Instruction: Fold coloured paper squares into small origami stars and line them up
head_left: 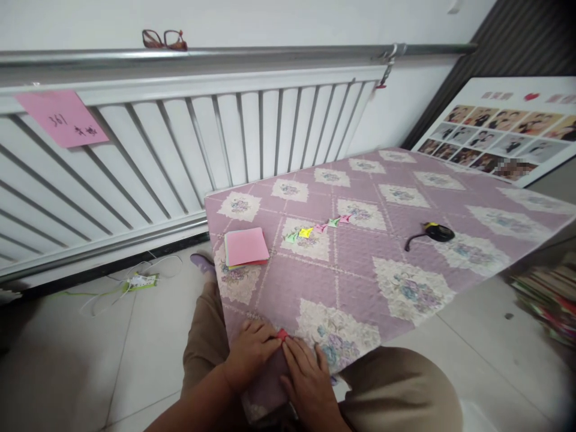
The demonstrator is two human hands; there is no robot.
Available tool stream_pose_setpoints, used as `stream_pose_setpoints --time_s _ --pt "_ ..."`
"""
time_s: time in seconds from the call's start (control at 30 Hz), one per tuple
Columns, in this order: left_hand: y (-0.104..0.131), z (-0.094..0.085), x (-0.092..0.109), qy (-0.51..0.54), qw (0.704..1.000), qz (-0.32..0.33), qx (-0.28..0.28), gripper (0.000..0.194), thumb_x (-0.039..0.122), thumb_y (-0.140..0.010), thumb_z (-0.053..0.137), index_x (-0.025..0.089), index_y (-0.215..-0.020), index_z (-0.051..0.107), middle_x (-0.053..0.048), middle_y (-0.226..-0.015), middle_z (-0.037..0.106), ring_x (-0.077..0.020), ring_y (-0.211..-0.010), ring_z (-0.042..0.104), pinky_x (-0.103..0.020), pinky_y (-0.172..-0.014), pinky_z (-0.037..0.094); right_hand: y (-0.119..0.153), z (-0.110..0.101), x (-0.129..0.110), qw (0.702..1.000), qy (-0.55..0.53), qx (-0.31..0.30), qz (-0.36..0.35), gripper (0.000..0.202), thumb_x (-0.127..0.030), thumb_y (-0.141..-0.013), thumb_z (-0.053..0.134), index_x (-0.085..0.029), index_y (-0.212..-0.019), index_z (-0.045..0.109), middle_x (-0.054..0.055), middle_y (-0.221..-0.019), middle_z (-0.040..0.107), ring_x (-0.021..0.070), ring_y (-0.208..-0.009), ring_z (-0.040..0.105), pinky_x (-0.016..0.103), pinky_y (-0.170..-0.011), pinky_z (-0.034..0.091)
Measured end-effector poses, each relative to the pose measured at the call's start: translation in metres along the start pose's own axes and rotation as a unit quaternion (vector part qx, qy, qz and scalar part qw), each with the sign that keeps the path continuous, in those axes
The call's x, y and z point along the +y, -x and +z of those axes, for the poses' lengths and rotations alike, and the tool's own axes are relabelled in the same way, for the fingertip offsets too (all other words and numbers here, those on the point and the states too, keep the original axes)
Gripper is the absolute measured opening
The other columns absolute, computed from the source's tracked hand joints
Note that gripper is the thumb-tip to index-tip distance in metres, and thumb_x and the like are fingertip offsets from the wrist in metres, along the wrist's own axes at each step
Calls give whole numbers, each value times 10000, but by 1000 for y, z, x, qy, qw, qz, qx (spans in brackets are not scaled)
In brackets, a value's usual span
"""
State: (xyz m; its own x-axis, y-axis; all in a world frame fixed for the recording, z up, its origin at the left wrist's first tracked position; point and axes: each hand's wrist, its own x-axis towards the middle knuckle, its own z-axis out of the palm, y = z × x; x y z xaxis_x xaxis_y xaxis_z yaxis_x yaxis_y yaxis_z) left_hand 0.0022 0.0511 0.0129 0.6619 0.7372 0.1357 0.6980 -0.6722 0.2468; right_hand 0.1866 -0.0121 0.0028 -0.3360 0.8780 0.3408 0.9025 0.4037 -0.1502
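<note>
A small red piece of folded paper [282, 334] lies near the front edge of the table, between my two hands. My left hand [254, 350] presses its fingertips on the paper's left side. From the other side, the fingers of my right hand [310, 372] press against it, partly covering it. Farther up the cloth, several small folded paper shapes stand in a slanting row, among them a yellow one [306, 233], a green one [333, 222] and a pink one [345, 218]. To their left sits a stack of square paper [247, 246], pink on top.
A flowered purple cloth [288, 285] covers the table. On its right lies a black-and-yellow object [438, 232] with a short strap. Behind stands a white radiator [234, 132]; glasses [164, 40] rest on the pipe above. A power strip [141, 281] with cables is on the floor.
</note>
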Motion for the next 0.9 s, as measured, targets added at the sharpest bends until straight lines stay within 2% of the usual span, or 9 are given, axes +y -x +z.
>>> stream_pose_setpoints --time_s 0.2,0.37,0.47,0.6,0.77,0.9 --pt "21 -1 -3 -41 999 31 6 350 311 -965 484 312 -1314 487 1 -1266 578 -188 -1109 478 -344 -924 334 0 1 4 1000 -11 -4 -2 447 -296 -851 526 -290 -1297 497 2 -1293 597 222 -1128 526 437 -1052 121" --pt "34 1 -5 -72 997 21 -6 337 306 -972 461 292 -1307 496 1 -1329 544 -218 -1159 454 -368 -934 332 -1 1 5 1000 -12 -11 1 401 -355 -860 539 -309 -1259 532 3 -1252 625 229 -1115 532 432 -1037 150" --pt "33 1 -5 -73 997 19 -3 304 318 -966 473 280 -1262 533 8 -1311 560 -216 -1136 468 -360 -911 354 -2 1 10 1000 -10 -3 -11 368 -315 -864 541 -298 -1232 554 -4 -1217 645 217 -1085 550 408 -1004 209" --pt "29 -1 -3 -49 999 -3 3 255 238 -946 505 270 -1185 585 4 -1260 591 -212 -1096 485 -361 -921 368 -7 -1 21 1000 -28 -7 -5 303 -206 -866 543 -282 -1151 611 -3 -1112 686 192 -994 584 353 -905 322" --pt "16 -12 5 31 997 -71 0 155 189 -879 570 260 -992 649 8 -1145 626 -216 -1036 497 -361 -892 391 -30 -6 29 990 -100 -76 65 178 -180 -816 626 -291 -947 673 -4 -930 681 184 -876 581 321 -808 392" --pt "1 -21 11 80 989 -117 -42 42 213 -847 599 211 -855 640 -12 -1044 623 -207 -979 515 -351 -879 393 -53 -13 34 976 -122 -176 38 191 -157 -785 652 -250 -952 658 19 -910 647 209 -903 573 339 -823 395"
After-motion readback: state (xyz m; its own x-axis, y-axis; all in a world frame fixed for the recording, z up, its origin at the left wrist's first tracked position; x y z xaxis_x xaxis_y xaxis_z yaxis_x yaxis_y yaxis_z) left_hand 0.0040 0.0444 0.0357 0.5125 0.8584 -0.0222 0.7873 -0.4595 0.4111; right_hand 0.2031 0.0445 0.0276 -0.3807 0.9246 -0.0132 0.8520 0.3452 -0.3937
